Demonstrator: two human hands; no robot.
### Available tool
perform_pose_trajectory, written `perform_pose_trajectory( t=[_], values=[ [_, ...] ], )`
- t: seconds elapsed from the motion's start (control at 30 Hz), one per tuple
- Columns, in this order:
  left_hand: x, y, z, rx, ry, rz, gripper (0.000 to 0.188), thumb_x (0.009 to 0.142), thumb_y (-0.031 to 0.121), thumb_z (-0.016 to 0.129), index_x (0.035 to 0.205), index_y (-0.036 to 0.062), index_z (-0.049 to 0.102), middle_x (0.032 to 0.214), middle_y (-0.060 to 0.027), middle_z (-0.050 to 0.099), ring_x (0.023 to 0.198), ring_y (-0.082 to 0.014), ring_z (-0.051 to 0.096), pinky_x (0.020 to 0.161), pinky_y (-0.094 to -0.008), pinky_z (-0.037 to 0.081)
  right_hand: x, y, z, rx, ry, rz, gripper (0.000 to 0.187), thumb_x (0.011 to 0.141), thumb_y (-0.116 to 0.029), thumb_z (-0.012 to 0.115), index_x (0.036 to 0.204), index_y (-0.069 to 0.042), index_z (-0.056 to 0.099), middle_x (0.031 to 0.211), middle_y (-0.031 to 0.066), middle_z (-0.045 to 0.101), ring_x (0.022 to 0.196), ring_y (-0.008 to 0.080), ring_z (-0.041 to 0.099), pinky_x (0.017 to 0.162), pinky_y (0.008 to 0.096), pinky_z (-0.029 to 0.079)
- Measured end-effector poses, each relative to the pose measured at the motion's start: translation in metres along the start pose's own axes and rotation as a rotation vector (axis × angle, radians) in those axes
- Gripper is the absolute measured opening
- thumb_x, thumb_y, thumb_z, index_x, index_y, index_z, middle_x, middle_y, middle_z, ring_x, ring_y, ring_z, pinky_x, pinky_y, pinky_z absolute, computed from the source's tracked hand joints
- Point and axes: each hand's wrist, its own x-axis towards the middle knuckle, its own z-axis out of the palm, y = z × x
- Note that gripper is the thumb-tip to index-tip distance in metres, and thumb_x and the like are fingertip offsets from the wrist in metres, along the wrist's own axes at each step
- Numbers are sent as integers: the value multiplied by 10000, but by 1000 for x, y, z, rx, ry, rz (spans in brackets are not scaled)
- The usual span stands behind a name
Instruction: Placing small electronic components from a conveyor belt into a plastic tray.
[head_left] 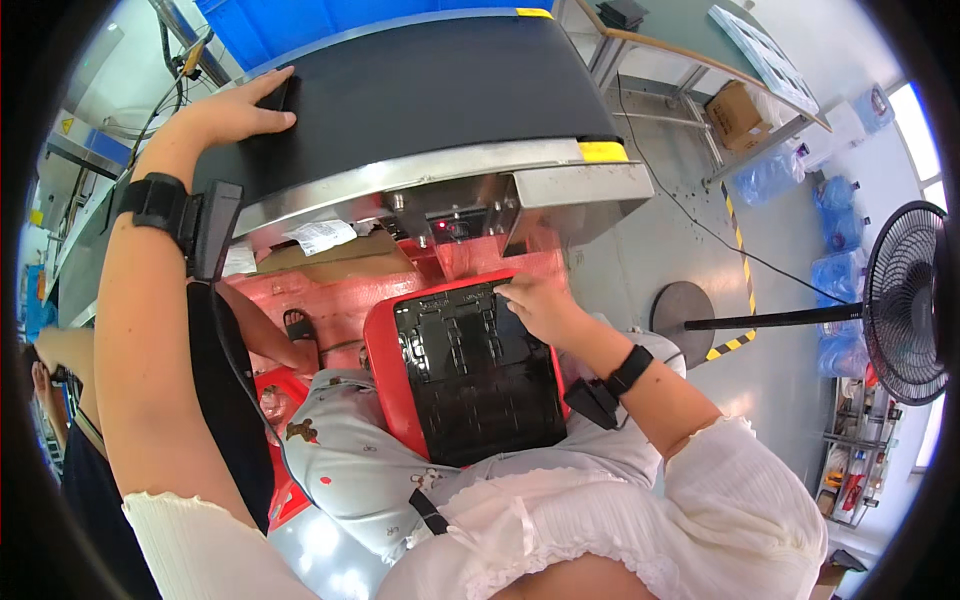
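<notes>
At the far left of the conveyor belt (430, 85), my left hand (235, 112) spans a small black flat piece (274, 97) between its thumb and fingers. The piece lies against the dark belt and is partly covered by the hand. On my lap rests a glossy black moulded plastic tray (480, 400), set on a red plastic seat or bin (385, 350). My right hand (540, 305) is closed, with its fingertips pinched at the far right corner of this tray. What those fingers hold, if anything, is hidden.
A blue bin (300, 30) stands behind the belt. Pink-wrapped packages (340, 300) lie beneath the conveyor. Another person's leg (265, 325) is close on my left. To the right are a standing fan (905, 300), a loose cable, water bottles (770, 175) and a table (690, 50).
</notes>
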Motion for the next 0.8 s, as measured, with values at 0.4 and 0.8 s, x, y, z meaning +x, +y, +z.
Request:
perform_pose_trajectory(
  t=[0.4, 0.8],
  values=[
    [-38, 59, 31, -42, 403, 65, 708, 754, 359, 692, 1318, 16, 437, 1185, -197, 518, 1123, -346, 488, 950, -383, 394, -1, -15, 64, -366, 41, -197, 519, 727, -80, 656, 1231, -121, 538, 1210, 103, 469, 1159, 290, 426, 899, 416, 386],
    [-185, 170, 177, -232, 311, 526, 805, 617, 262, 785, 1294, 14, 426, 1252, -180, 439, 1148, -361, 424, 983, -457, 340, -49, 1, 92, -532, 48, -205, 459, 903, -260, 484, 1335, -115, 429, 1448, 98, 302, 1358, 288, 231, 1051, 557, 251]
  ],
)
